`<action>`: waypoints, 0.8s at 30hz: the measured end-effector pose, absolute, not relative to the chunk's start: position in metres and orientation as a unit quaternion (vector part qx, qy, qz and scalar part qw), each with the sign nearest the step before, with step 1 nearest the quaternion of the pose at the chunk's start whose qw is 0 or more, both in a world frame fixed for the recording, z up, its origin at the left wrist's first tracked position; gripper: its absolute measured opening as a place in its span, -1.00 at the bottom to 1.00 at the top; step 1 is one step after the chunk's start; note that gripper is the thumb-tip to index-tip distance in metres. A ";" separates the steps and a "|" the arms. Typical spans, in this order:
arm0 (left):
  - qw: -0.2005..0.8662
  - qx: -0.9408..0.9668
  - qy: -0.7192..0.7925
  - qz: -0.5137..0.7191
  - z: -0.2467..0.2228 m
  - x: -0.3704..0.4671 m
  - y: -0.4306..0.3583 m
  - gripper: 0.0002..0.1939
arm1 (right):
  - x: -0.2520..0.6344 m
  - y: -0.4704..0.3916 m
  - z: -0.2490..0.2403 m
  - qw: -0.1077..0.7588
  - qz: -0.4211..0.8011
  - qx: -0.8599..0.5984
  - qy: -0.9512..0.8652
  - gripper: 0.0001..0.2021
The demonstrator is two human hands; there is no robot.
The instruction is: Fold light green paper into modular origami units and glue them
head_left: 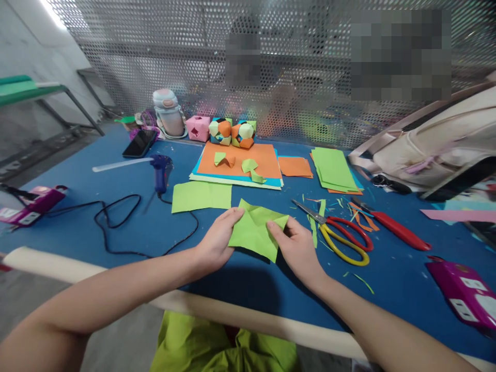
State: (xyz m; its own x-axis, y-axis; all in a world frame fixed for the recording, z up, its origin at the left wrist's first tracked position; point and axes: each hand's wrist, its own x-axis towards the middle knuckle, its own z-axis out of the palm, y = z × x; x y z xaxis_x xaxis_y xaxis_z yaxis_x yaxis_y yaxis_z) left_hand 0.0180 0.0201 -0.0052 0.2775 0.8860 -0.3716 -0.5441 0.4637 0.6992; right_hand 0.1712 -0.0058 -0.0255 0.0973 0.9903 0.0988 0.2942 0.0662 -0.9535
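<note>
A creased green paper square (256, 230) is held up just above the blue table (236, 287). My left hand (220, 238) pinches its left edge, thumb on top. On the right edge my right hand (297, 244) grips it, the thumb lying over the front. Behind my left hand lies a flat green sheet (201, 196). Beyond the held paper, two small folded green and orange pieces rest on an orange sheet (251, 155) atop a stack. Scissors with red and yellow handles (325, 221) lie open to the right of my right hand.
A glue gun (160, 173) and its cord lie left, near a phone (140, 143) and a bottle (169, 113). Paper cubes (220, 130) stand at the back. Green sheets (335, 169), a red-handled cutter (403, 231), a bag (434, 144) and a purple power strip (463, 292) are right.
</note>
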 end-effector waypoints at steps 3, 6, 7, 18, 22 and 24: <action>0.783 0.205 0.398 0.431 -0.007 0.015 0.024 -0.86 | 0.171 -0.006 -0.026 0.464 0.318 -0.580 -0.589 -0.75; 0.795 0.199 0.409 0.402 -0.007 0.011 0.025 -0.84 | 0.172 -0.006 -0.025 0.472 0.276 -0.564 -0.619 -0.76; 0.798 0.203 0.411 0.391 -0.006 0.010 0.025 -0.83 | 0.172 -0.006 -0.025 0.474 0.271 -0.556 -0.627 -0.78; 0.767 0.313 0.410 0.382 0.001 0.012 0.016 -0.86 | 0.170 -0.004 -0.023 0.478 0.295 -0.523 -0.641 -0.83; 0.760 0.332 0.379 0.410 -0.006 0.014 0.015 -0.83 | 0.169 -0.006 -0.019 0.471 0.303 -0.523 -0.642 -0.87; 0.757 0.340 0.373 0.415 -0.008 0.016 0.013 -0.80 | 0.169 -0.006 -0.017 0.469 0.312 -0.516 -0.646 -0.88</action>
